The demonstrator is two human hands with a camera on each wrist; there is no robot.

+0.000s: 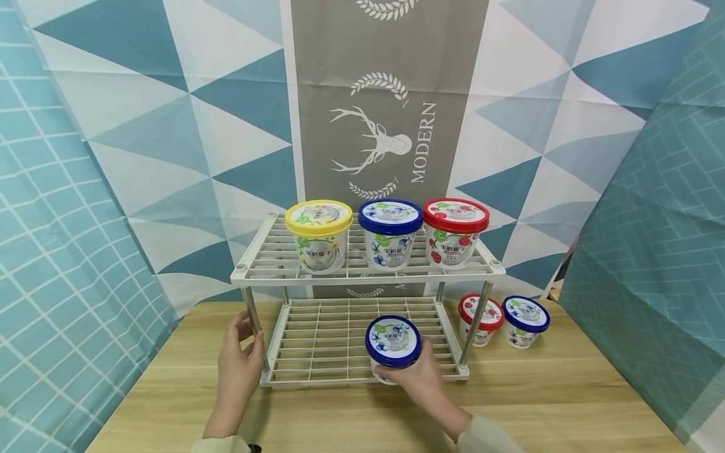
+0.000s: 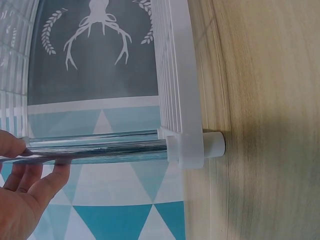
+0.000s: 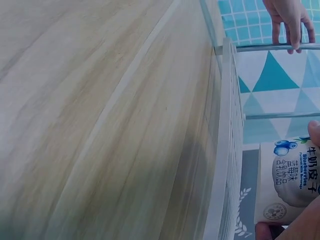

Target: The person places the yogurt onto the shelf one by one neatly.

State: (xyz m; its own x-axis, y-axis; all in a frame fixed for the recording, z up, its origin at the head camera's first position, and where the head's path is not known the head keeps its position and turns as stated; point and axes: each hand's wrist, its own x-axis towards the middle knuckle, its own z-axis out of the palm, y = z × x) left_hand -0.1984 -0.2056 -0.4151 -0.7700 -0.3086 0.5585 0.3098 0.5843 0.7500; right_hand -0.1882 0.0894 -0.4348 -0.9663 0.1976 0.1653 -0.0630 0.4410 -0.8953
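A white two-tier shelf rack (image 1: pixel 362 277) stands on the wooden table. Thumb and fingers of my left hand (image 1: pixel 240 362) pinch its front left metal post (image 2: pixel 115 150). In my right hand (image 1: pixel 421 377) is a blueberry milk tub (image 1: pixel 393 340) with a dark blue lid, gripped by its side over the front of the lower tier. The right wrist view shows the tub's printed side (image 3: pixel 290 180), with a gap between its base and the lower tier (image 3: pixel 227 150).
Along the upper tier stand a yellow-lidded tub (image 1: pixel 320 239), a blue-lidded tub (image 1: pixel 389 236) and a red-lidded tub (image 1: pixel 455 236). On the table right of the rack are another red-lidded tub (image 1: pixel 480 318) and blue-lidded tub (image 1: pixel 523 321). A patterned cloth (image 1: pixel 238 126) hangs behind.
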